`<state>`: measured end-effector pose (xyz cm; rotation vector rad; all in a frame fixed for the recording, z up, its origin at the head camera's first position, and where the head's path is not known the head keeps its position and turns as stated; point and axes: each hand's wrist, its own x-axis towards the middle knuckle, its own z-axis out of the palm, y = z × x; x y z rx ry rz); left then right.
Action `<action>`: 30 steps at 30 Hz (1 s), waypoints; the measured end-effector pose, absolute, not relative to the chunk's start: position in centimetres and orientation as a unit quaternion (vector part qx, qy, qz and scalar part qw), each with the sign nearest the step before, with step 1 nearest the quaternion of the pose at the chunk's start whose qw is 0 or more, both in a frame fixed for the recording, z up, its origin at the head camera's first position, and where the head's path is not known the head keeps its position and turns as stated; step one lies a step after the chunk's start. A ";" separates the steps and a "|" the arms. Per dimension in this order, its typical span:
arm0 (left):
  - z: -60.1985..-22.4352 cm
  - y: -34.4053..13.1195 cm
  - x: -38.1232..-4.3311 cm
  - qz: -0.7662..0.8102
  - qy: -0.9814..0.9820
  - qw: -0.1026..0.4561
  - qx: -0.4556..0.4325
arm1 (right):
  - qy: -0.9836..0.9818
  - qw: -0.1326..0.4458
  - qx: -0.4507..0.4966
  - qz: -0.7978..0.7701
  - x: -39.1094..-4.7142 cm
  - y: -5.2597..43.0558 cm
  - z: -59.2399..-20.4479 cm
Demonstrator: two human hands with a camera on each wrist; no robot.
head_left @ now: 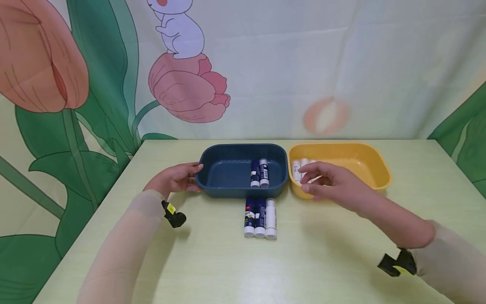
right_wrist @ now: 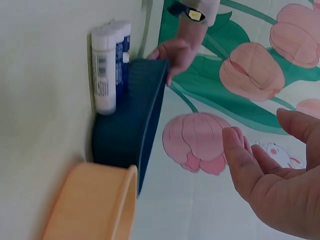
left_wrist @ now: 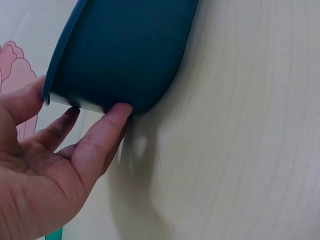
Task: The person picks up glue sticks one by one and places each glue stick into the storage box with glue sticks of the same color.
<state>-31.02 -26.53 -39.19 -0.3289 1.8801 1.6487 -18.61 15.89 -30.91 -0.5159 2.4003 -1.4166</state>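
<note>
My left hand (head_left: 178,177) holds the left end of a dark blue plastic bin (head_left: 224,193), one digit at its rim and other fingertips (left_wrist: 120,111) against the outer wall. Inside that bin lie two dark blue glue sticks with white ends (head_left: 263,173). My right hand (head_left: 334,183) hovers over the front left of a yellow bin (head_left: 373,147), its fingers loosely bent and apart, holding nothing. Several white glue sticks (head_left: 296,169) lie in the yellow bin, partly hidden by this hand. The right wrist view shows the empty right hand (right_wrist: 280,185) too.
In front of the blue bin, two blue glue sticks (head_left: 260,217) and one white glue stick (head_left: 271,217) lie side by side on the pale wooden table (head_left: 212,261). The two bins stand next to each other. A printed curtain (head_left: 265,84) hangs behind the table.
</note>
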 end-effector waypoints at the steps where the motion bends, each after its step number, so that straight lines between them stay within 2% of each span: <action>1: -39.2 -26.5 -31.0 0.621 0.711 0.304 -0.125 | 0.832 0.159 -0.181 -0.499 -18.6 15.6 -31.1; 8: -39.0 -26.5 -31.0 0.618 0.714 0.304 -0.128 | 0.803 0.207 -0.138 -0.541 -18.9 13.3 -33.7; 20: -39.2 -26.6 -31.0 0.620 0.710 0.307 -0.130 | 0.802 0.225 -0.037 -0.552 -19.8 10.5 -38.7; 30: -39.2 -26.5 -31.0 0.623 0.708 0.306 -0.131 | 0.800 0.271 0.022 -0.534 -20.8 9.0 -39.9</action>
